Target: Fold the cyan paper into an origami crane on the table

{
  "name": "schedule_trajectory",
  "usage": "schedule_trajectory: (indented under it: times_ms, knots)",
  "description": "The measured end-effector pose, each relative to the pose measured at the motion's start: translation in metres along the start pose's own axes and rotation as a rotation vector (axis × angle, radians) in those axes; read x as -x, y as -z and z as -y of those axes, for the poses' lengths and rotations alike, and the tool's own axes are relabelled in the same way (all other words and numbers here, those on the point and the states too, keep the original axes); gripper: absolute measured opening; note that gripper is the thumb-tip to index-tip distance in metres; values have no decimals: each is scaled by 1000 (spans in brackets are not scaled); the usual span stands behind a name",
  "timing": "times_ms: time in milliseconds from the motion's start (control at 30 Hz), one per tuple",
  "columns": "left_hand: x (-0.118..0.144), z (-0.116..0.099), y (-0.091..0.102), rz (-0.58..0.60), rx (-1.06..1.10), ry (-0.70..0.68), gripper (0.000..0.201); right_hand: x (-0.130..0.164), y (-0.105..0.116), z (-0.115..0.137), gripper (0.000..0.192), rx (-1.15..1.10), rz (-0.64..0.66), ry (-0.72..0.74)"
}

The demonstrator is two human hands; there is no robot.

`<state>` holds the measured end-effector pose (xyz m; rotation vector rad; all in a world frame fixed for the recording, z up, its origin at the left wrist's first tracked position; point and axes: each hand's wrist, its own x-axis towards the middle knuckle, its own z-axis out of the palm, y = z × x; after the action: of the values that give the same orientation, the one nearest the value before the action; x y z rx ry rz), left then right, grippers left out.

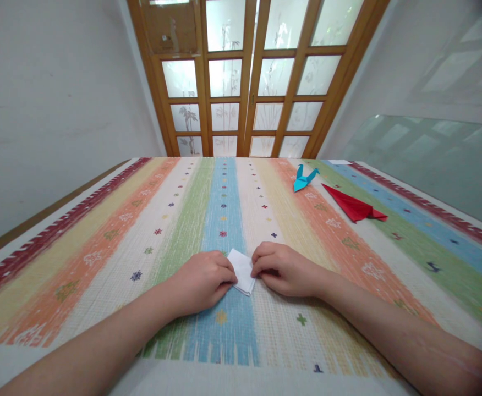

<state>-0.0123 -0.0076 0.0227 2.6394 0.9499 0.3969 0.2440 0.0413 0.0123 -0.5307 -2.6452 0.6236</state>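
Note:
A small white folded paper (241, 270) lies on the striped tablecloth, in front of me, with layered edges showing at its lower corner. My left hand (206, 279) pinches its left edge with curled fingers. On the opposite side, my right hand (284, 268) grips the right edge between thumb and fingers. The fingertips hide parts of both side corners. Both forearms rest low over the cloth.
Farther back on the right are a blue folded-paper bird (302, 180) and a red folded-paper piece (354, 204) with a long point. The striped tablecloth (175, 220) covers the table. Wooden glass-paned doors (247, 99) stand beyond its far edge.

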Motion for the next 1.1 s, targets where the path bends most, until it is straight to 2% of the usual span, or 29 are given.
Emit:
schedule_trajectory:
  times_ms: [267, 500, 800, 967, 1100]
  knots:
    - [0, -4, 3, 12, -23, 41, 21, -1, 3, 2, 13, -34, -5, 39]
    - [-2, -5, 3, 12, -50, 40, 31, -3, 4, 1, 31, -43, 7, 37]
    - [-1, -4, -5, -53, -145, 28, 25, 0, 4, 5, 39, -28, 3, 3]
    - [0, -1, -6, -111, -159, 18, 27, -1, 6, 6, 52, -42, -3, -5]
    - [-1, 2, -6, -166, -188, 29, 28, -3, 0, 7, 42, -29, -42, -39]
